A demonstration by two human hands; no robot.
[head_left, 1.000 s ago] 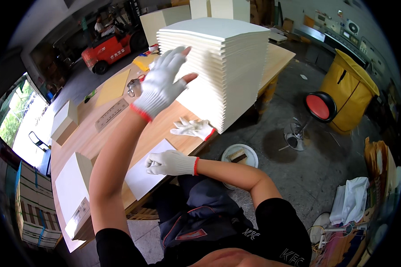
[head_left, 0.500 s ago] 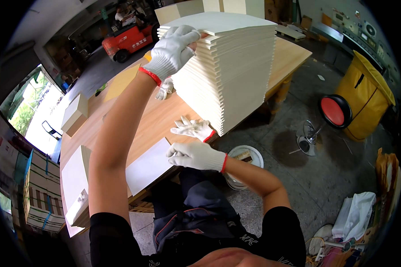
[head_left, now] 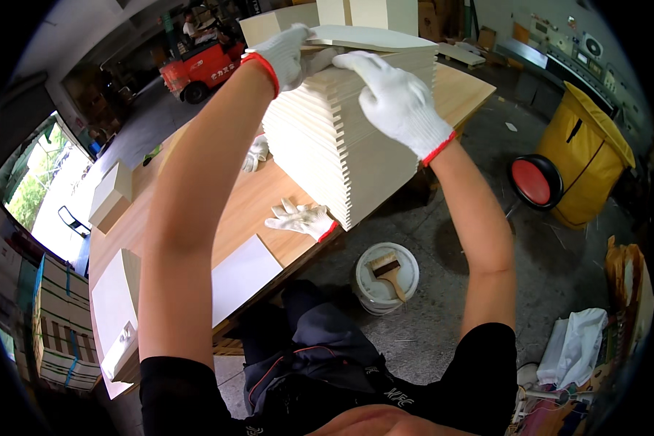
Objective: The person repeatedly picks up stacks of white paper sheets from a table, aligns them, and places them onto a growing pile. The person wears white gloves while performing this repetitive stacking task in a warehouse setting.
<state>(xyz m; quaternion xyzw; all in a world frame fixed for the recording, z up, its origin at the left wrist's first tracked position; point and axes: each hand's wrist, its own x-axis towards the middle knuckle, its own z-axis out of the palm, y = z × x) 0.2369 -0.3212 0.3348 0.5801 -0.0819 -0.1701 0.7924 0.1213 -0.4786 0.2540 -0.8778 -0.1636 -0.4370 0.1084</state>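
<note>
A tall stack of white paper (head_left: 305, 138), its side edges stepped in layers, stands on the wooden table (head_left: 247, 200). My left hand (head_left: 287, 58), in a white glove with a red cuff, is closed on the near-left corner of the top paper bundle (head_left: 370, 36). That bundle sits raised and slightly bowed at this edge. Alongside, my gloved right hand (head_left: 396, 94) reaches over the stack's near edge, its fingers stretched toward the left hand. A spare white glove (head_left: 301, 219) lies at the stack's foot; a second glove (head_left: 256, 152) is partly hidden behind my left forearm.
A bucket (head_left: 386, 280) with a brush (head_left: 387, 270) across it stands on the floor beside the table. White sheets (head_left: 243, 276) and smaller paper blocks (head_left: 112, 192) lie on the tabletop. A red-seated stool (head_left: 534, 180), a yellow bin (head_left: 588, 163) and a red forklift (head_left: 203, 73) stand around.
My right hand has risen from above the table's near edge to the top of the stack. My left hand has shifted slightly, and the top paper bundle's near edge has lifted.
</note>
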